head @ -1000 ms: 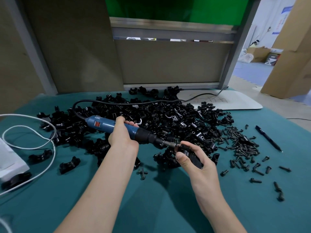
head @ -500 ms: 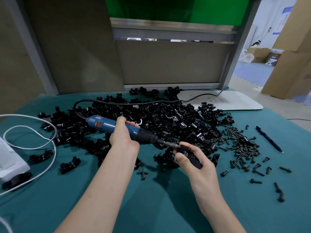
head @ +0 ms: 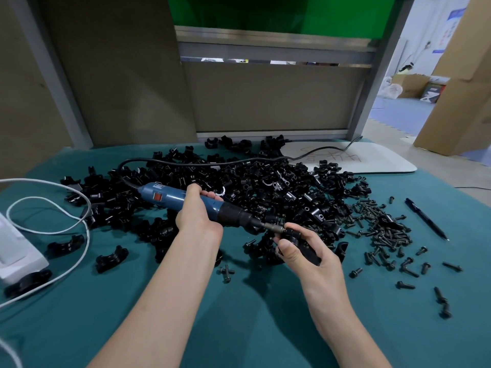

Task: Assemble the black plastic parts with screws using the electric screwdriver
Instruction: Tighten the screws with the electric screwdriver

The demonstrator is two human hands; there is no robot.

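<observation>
A teal tablecloth (head: pixel 252 328) carries black parts (head: pixel 265 187) and screws (head: pixel 385 229), below brown partitions (head: pixel 265 102). The left hand (head: pixel 198 213) grips the screwdriver (head: pixel 170 196); the right hand (head: pixel 326 264) clasps a single part (head: pixel 305 248).

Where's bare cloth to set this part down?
Widest: the cloth nearest you, below and between the left hand and right hand. Also the near-left corner under the white cable, and the strip right of the pen. Crowded: the pile at centre, the screws right of it.
</observation>
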